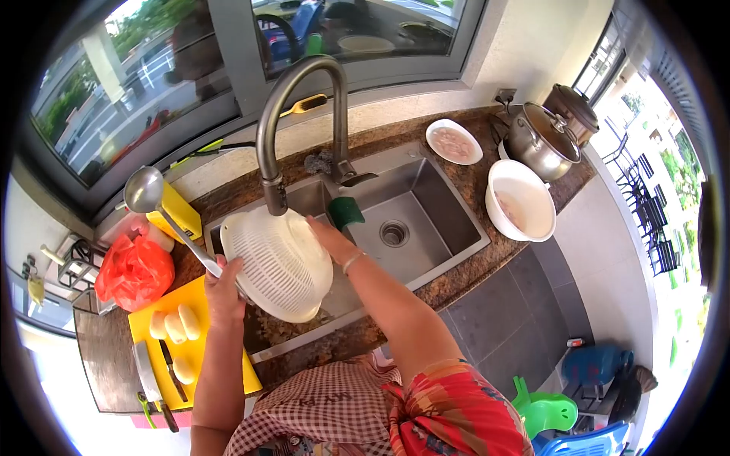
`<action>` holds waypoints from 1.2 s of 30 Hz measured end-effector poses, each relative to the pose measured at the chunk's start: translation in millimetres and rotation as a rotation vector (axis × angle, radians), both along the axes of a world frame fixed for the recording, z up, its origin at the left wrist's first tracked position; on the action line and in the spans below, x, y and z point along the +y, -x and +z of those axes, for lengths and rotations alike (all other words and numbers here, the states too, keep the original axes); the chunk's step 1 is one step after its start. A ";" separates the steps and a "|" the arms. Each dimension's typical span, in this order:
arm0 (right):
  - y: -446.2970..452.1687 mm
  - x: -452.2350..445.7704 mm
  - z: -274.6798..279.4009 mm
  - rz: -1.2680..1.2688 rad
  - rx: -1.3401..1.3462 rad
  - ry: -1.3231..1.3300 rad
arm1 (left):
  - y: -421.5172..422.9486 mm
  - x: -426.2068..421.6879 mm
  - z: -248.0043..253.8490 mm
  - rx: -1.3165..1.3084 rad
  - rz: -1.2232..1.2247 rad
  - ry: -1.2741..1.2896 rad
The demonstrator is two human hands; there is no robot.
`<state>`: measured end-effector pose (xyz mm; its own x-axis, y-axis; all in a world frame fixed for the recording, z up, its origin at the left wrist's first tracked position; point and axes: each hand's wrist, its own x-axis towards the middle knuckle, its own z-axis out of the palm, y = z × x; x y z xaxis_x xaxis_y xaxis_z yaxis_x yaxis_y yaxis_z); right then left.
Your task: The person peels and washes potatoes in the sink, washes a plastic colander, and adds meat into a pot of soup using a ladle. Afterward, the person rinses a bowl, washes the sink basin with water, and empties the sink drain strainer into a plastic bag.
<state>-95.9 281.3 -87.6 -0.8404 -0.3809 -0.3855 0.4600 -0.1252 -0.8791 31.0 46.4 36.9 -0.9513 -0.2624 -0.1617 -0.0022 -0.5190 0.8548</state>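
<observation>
Over the sink (426, 235), a white colander (280, 266) tilts beneath the faucet (274, 194), the fingers of the right hand (331, 242) clamped on its two-o'clock edge. At eight o'clock, the left hand's (223, 292) fingers wrap a ladle (181, 229); whether they also grip the colander, I can't tell.

Grey-framed windows (137, 83) line the wall behind the back edge of a speckled brown countertop (462, 190), with greenery (65, 114) visible through the glass. A cream wall (525, 45) carrying a power socket (505, 95) rises near the surface's back right corner. Dark grey tiles cover the floor (509, 311) beyond the front edge, near a green plastic seat (547, 414). Strong daylight floods the area past the right end, where black chairs (655, 224) stand.
</observation>
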 end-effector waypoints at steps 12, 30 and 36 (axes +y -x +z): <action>7.9 -1.0 -52.9 -0.095 0.119 -0.185 | 15.4 31.9 -41.8 -0.005 -0.003 0.046; -110.4 -13.0 90.1 -0.051 0.392 -0.412 | -34.5 2.4 -8.9 0.061 0.175 0.307; -46.0 30.7 77.8 -0.526 0.520 -0.684 | -62.6 -4.4 18.0 0.092 0.202 0.220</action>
